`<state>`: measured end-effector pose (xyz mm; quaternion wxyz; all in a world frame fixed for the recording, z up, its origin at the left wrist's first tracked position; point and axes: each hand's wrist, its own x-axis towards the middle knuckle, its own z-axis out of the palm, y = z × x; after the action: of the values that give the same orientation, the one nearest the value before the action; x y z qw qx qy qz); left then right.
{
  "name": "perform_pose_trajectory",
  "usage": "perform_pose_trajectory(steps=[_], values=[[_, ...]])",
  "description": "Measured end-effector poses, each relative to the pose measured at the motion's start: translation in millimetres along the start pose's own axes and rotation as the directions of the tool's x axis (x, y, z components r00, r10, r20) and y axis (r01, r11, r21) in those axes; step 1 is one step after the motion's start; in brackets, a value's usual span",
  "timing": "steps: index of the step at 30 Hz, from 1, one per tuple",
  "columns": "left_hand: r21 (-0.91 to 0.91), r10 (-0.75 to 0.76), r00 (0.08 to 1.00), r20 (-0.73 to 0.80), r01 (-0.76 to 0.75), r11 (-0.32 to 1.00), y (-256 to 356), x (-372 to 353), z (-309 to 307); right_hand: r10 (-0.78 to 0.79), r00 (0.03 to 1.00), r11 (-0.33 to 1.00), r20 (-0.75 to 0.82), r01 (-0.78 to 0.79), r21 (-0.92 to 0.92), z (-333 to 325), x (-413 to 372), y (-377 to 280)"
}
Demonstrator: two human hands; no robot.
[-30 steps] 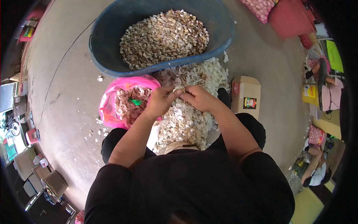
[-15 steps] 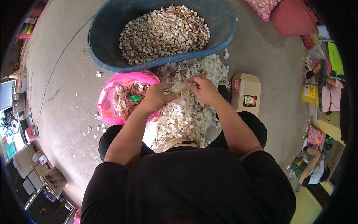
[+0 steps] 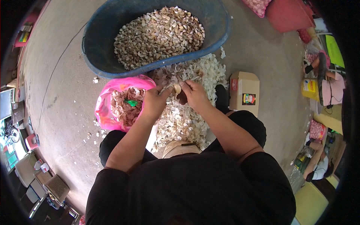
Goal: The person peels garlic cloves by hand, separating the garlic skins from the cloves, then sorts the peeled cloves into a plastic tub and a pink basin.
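Note:
A pale garlic clove (image 3: 177, 88) is pinched between the fingertips of both hands, with a dark flap of skin hanging beneath it. My left hand (image 3: 155, 102) grips its left side, thumb and fingers pressed together. On the other side my right hand (image 3: 196, 98) closes its thumb and fingers at the clove's edge. Below them lies a heap of white garlic skins (image 3: 183, 123). Near my left wrist sits an open pink plastic bag (image 3: 104, 98) filled with reddish-brown skins (image 3: 122, 110), a green piece (image 3: 131, 102) on top.
A large blue tub (image 3: 99, 62) holding many garlic cloves (image 3: 161, 35) stands ahead. To the right is a cardboard box (image 3: 244, 90). Further right are a yellow tin (image 3: 309, 89), net sacks (image 3: 258, 5) and other people's limbs. Chairs (image 3: 56, 187) stand at lower left.
My hands have come closer together, and the clove now shows clearly between the fingertips. A dark flap of skin now hangs below it. The whole view has shifted slightly.

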<state>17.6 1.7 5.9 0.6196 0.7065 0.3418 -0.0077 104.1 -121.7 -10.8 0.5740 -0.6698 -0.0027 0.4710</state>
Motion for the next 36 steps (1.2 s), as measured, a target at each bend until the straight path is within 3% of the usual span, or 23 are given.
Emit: perform_pose_trajectory(steps=[2, 3, 6, 9, 12, 14, 16, 17, 19, 23, 26, 29, 32, 35, 36], values=[[0.095, -0.030, 1.000, -0.002, 0.030, 0.995, 7.9, 0.9, -3.5, -0.192, 0.976, 0.913, -0.099, 0.141, -0.383, -11.2, 12.7, 13.0], [0.147, 0.035, 0.999, -0.017, -0.032, 0.989, 5.3, 1.1, -3.8, -0.295, 0.949, 0.807, -0.115, 0.183, -0.561, -14.4, 15.9, 15.0], [0.289, 0.186, 0.982, -0.041, -0.166, 0.943, -4.0, 0.9, -3.9, -0.395, 0.906, 0.775, -0.151, 0.241, -0.585, -17.6, 16.1, 12.6], [0.314, 0.232, 0.972, -0.025, -0.213, 0.925, -7.9, -0.1, 0.0, -0.295, 0.952, 0.901, 0.080, 0.305, -0.310, -1.3, 7.9, 10.4], [0.178, 0.220, 0.975, 0.013, -0.219, 0.959, -8.8, -0.7, 3.9, -0.465, 0.884, 0.791, 0.050, 0.440, -0.425, 7.7, -3.1, 1.2], [0.091, 0.192, 0.981, -0.005, -0.191, 0.977, -3.2, -0.9, 3.9, -0.523, 0.852, 0.798, 0.015, 0.496, -0.343, 11.5, -3.6, 0.2], [-0.132, 0.115, 0.993, -0.007, -0.115, 0.985, -10.1, 0.2, 8.5, -0.514, 0.857, 0.817, 0.003, 0.491, -0.302, 11.7, -5.2, 1.4], [-0.241, 0.075, 0.997, -0.004, -0.074, 0.968, -13.1, 0.2, 9.6, -0.395, 0.919, 0.914, 0.010, 0.394, -0.093, 9.1, -5.7, 1.4], [-0.296, 0.015, 1.000, 0.013, -0.010, 0.955, -14.0, 3.1, 8.0, -0.161, 0.981, 0.941, 0.104, 0.121, 0.315, 1.4, -3.7, -2.8], [-0.296, 0.053, 0.997, 0.057, -0.034, 0.955, -4.1, 4.7, 2.2, -0.033, 0.999, 0.916, 0.040, 0.014, 0.401, 1.6, -4.4, -17.5], [-0.203, 0.054, 0.990, 0.133, -0.026, 0.979, -7.5, 7.9, -1.2, -0.235, 0.944, 0.961, 0.233, 0.261, -0.090, -4.4, 2.7, -7.9], [-0.298, 0.081, 0.983, 0.165, -0.028, 0.954, -15.2, 10.0, 0.0, -0.241, 0.935, 0.965, 0.260, 0.259, -0.037, -2.4, -1.7, -10.1], [-0.181, 0.127, 0.990, 0.064, -0.113, 0.977, -8.8, 4.0, 4.3, -0.354, 0.915, 0.930, 0.194, 0.366, -0.031, 1.7, -2.7, -4.1], [-0.506, -0.010, 1.000, 0.017, 0.017, 0.863, 1.3, -3.2, 12.2, -0.433, 0.891, 0.893, 0.133, 0.445, -0.074, 5.1, -1.2, 2.9], [-0.595, -0.071, 0.993, 0.089, 0.110, 0.796, 3.2, -3.1, 9.3, -0.393, 0.910, 0.919, 0.129, 0.391, 0.042, 5.6, -3.1, 0.6]])
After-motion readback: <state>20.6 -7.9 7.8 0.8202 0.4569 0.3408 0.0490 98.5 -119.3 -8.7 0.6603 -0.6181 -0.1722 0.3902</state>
